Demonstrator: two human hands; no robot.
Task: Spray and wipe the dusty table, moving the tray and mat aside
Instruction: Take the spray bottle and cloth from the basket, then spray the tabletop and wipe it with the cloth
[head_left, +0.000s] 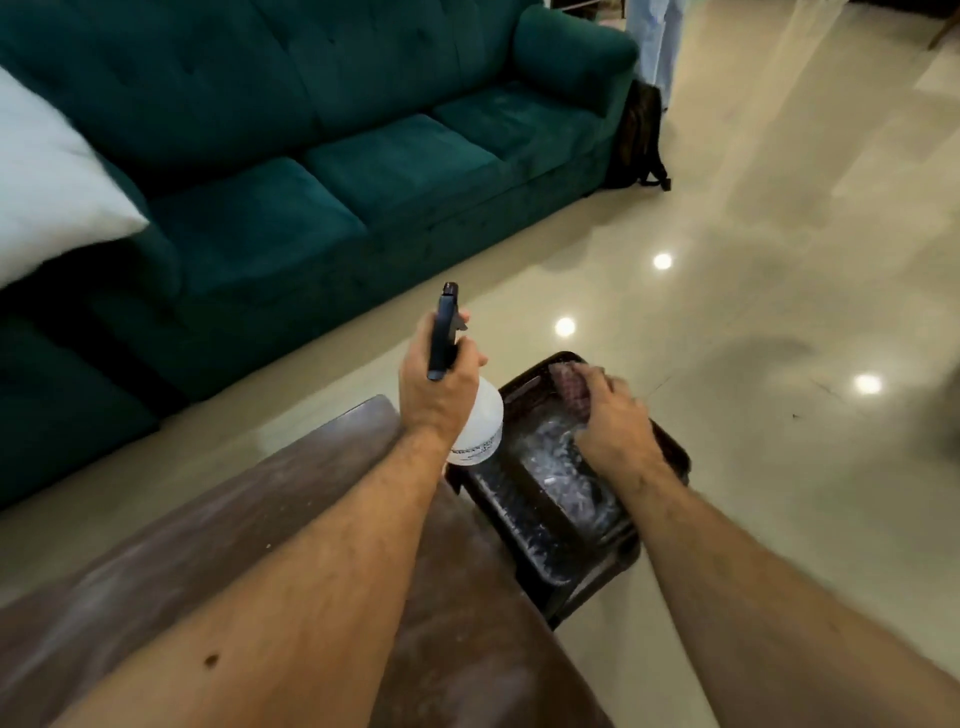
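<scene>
Left hand: curled round the neck of the spray bottle, held above the worktop's far end.
Spray bottle: long axis tilted, black nozzle pointing up and away toward the sofa; label half hidden by the wrist.
Right hand: grips a reddish cloth over the tray.
Tray: dark, wet-looking, beside the worktop's end; what carries it is hidden.
Worktop: brown, dusty, largely covered by forearms.
</scene>
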